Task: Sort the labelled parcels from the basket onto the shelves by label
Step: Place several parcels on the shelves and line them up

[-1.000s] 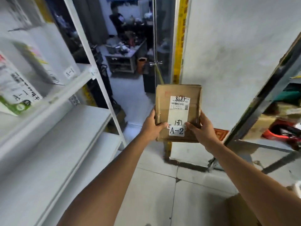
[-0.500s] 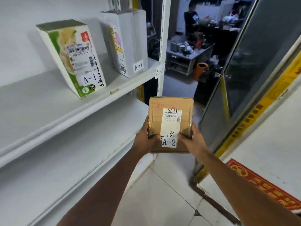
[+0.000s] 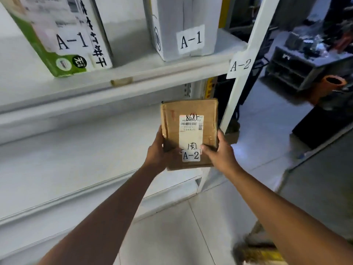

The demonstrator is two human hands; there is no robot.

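Both hands, left hand (image 3: 162, 150) & right hand (image 3: 219, 152), grip A-2 parcel (image 3: 189, 131) nr shelf (image 3: 76, 153).

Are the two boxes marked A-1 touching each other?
Apart. The head view shows a plain gap between the green box and the white box.

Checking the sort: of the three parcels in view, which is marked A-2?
The flat brown cardboard parcel held by left hand and right hand; the green-and-white carton and white box on the upper shelf read A-1.
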